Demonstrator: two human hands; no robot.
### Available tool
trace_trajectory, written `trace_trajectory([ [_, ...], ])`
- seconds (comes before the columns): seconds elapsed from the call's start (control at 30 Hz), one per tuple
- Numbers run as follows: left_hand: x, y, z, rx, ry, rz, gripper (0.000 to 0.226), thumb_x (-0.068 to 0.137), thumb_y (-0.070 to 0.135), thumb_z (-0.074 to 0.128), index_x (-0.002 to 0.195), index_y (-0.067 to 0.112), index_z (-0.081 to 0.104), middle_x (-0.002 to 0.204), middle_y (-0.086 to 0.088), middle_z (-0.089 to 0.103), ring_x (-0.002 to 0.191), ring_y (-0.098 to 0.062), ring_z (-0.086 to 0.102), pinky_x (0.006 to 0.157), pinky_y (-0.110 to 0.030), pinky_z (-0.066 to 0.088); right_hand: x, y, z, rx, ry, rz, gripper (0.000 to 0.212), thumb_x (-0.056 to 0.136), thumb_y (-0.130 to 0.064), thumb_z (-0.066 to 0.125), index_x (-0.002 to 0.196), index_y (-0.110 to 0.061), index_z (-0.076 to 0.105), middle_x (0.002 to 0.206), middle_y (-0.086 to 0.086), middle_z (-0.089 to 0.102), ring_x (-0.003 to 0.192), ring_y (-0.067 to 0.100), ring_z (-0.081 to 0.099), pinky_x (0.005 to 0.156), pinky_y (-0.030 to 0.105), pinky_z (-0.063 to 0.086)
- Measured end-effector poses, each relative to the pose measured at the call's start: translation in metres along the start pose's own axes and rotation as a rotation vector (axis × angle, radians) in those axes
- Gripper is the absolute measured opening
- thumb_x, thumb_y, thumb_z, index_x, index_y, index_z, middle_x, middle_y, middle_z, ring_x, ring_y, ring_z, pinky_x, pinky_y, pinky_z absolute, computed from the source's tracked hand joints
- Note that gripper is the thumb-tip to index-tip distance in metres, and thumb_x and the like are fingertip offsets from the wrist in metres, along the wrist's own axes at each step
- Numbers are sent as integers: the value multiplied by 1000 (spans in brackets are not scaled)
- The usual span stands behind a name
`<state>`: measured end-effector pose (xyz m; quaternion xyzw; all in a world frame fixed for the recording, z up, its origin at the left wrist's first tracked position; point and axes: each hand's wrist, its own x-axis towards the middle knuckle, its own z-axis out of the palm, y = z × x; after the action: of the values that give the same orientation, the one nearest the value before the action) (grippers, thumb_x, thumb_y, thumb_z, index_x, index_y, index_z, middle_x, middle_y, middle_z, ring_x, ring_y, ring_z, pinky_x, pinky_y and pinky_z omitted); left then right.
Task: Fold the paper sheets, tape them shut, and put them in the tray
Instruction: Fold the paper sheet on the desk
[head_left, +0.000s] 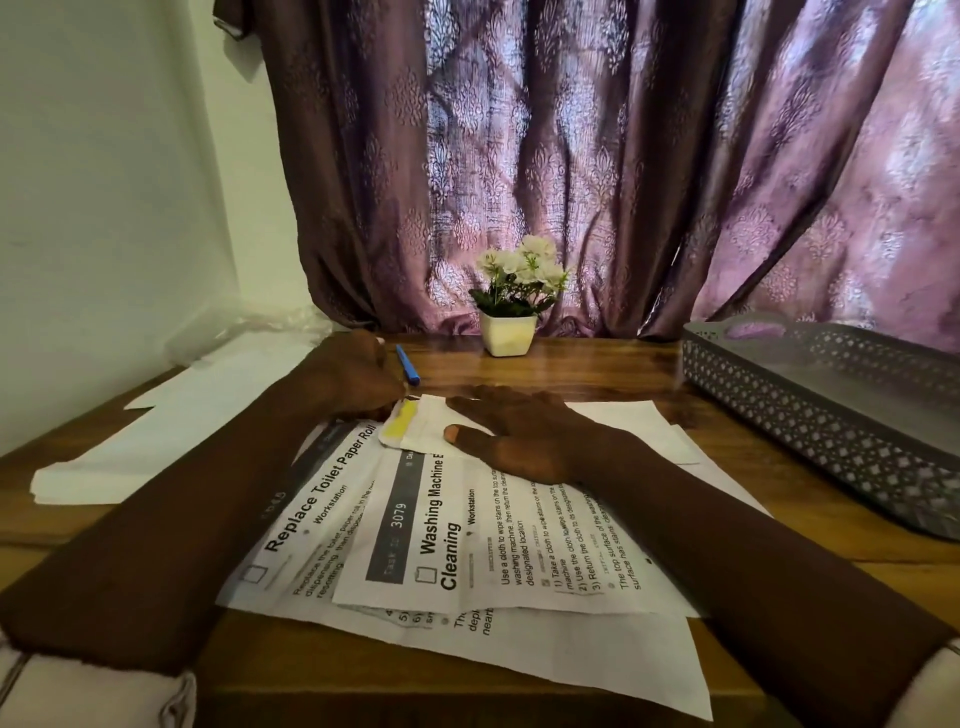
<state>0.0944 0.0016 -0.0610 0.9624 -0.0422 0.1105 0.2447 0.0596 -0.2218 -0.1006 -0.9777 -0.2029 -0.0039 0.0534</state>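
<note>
Plainly legible, the upper printed sheet reads "3079", "Washing Machine", "Cleaning" and "Workstation". The sheet under it is headed "Replace Toilet Paper Roll", again with "Workstation". Smaller lines are partly readable: "Use a cloth to wipe stains".

A folded paper lies on top of these sheets at their far end, with a strip of yellow tape along its left edge. The right hand lies flat on the folded paper, fingers straight and spread, thumb on the near fold. The left hand is curled with its fingertips at the tape's far end; whether it pinches the strip cannot be told.

A blue pen lies just beyond the left hand, and a white pot of flowers stands at the back edge by the curtain. Blank white sheets cover the worktop's left side. The grey perforated tray sits along the right edge, well apart from the folded paper, with bare wood between them.
</note>
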Motion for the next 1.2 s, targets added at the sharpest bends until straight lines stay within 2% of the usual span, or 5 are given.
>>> trace_trajectory([
  [0.23, -2, 9, 2, -508, -60, -77, 16, 85, 5, 77, 98, 9, 70, 73, -15, 72, 45, -16, 63, 51, -26, 55, -3, 2, -1, 27, 48, -25, 71, 99, -75, 22, 163, -43, 20, 174, -9, 11, 160, 16, 10, 127, 52, 7],
  [0.5, 3, 1, 13, -482, -342, 95, 37, 70, -10, 84, 99, 9, 71, 80, -5, 73, 85, -27, 67, 94, -50, 57, -2, 1, -1, 39, 72, -13, 72, 99, -76, 24, 162, -41, 25, 172, -5, 21, 158, 20, 18, 126, 55, 13],
  [0.77, 3, -3, 13, -395, -383, 253, 44, 80, -8, 79, 117, 13, 72, 113, 5, 71, 96, -5, 67, 81, -21, 57, 1, 22, -4, -86, 266, 183, 65, 95, -77, 37, 139, -33, 57, 142, 10, 48, 138, 31, 39, 109, 49, 33],
  [1.0, -4, -17, 11, -138, -182, 481, 18, 78, 21, 89, 95, 23, 80, 94, 9, 75, 85, -1, 68, 80, -21, 52, 1, 26, 2, -29, 301, 184, 62, 94, -76, 41, 136, -33, 57, 136, 8, 49, 135, 30, 40, 106, 48, 38],
  [1.2, -14, -18, 4, -35, -224, 386, 54, 68, 57, 85, 117, 36, 76, 118, 27, 63, 104, 14, 54, 82, 0, 35, -2, 27, -4, -118, 282, 170, 69, 92, -82, 35, 135, -35, 59, 137, 6, 51, 135, 29, 42, 107, 49, 35],
])
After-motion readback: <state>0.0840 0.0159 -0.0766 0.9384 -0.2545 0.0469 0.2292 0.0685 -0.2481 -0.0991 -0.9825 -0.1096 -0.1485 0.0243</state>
